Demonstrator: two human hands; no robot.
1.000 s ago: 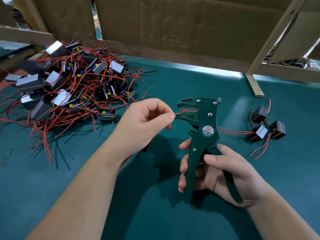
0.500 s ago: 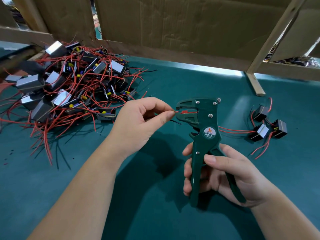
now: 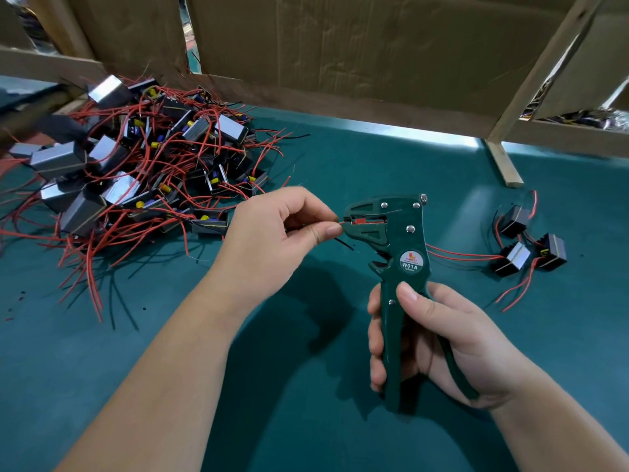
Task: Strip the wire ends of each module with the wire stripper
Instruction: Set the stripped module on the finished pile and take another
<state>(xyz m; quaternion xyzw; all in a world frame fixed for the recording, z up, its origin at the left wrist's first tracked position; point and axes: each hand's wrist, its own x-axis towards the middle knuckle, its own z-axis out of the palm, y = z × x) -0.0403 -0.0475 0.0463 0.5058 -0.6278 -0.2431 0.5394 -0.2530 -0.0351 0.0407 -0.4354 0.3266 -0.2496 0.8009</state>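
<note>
Stripper gripped upright in right hand; left hand pinches red wire at its jaws. Module pile at bench far-left corner, three modules near right edge.

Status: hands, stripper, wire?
Right hand grips wire stripper. Left hand pinches red wire, end in its head. Module pile off left, not in the way.

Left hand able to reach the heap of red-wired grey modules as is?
Likely not freely: left hand pinches a thin red wire in the green wire stripper; only teal mat separates it from the heap.
</note>
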